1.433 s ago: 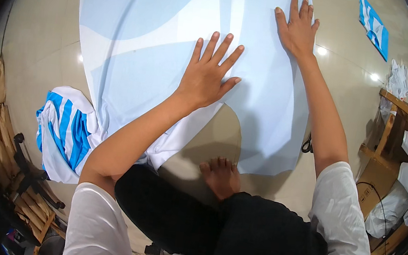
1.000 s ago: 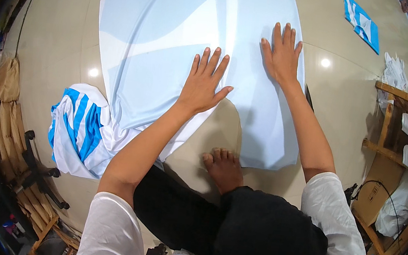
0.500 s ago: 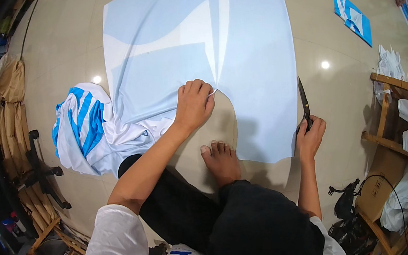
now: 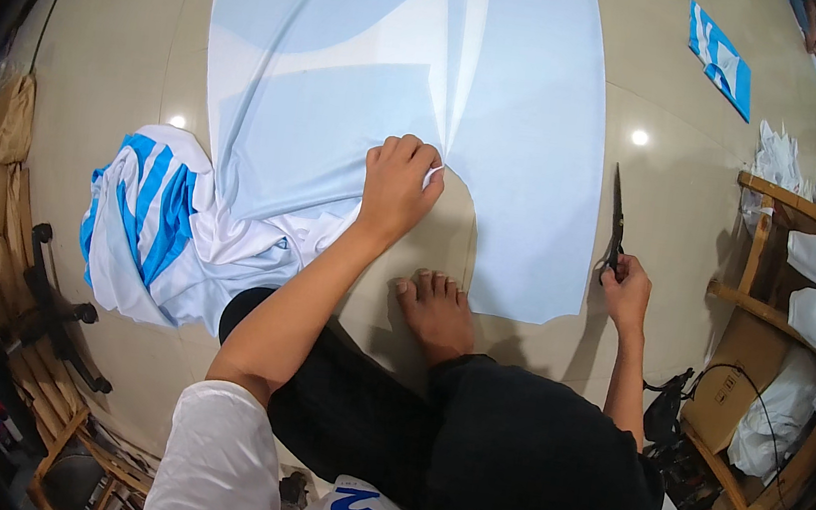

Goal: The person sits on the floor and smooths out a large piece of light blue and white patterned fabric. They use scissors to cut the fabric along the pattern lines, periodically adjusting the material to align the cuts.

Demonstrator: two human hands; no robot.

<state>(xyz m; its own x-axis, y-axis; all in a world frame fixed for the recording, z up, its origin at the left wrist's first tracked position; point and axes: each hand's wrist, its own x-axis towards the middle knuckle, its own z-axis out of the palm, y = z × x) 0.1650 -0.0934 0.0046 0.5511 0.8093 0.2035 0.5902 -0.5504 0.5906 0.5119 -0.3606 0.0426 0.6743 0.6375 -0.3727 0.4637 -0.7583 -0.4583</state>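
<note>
A wide piece of pale blue and white fabric [image 4: 540, 159] lies spread over the tiled floor, with a curved cut-out along its near edge. My left hand [image 4: 402, 186] is closed on that edge, pinching the fabric beside the top of the curve. Off the fabric's right side, my right hand [image 4: 628, 288] grips black scissors [image 4: 618, 214] by the handles, blades pointing away from me. Left of my left forearm, crumpled white fabric with bright blue stripes [image 4: 146, 215] lies in a heap, touching the spread piece.
My bare foot [image 4: 436, 314] rests on the floor inside the cut-out. A folded blue and white piece [image 4: 720, 64] lies far right. Along the right stands a wooden frame [image 4: 786, 207] with white cloth, near a cardboard box [image 4: 731, 383]. Brown paper rolls [image 4: 7, 240] stand at the left.
My right hand and the scissors have shifted slightly right, away from the fabric's edge. My left hand keeps its pinch on the fabric. The whole view has shifted a little.
</note>
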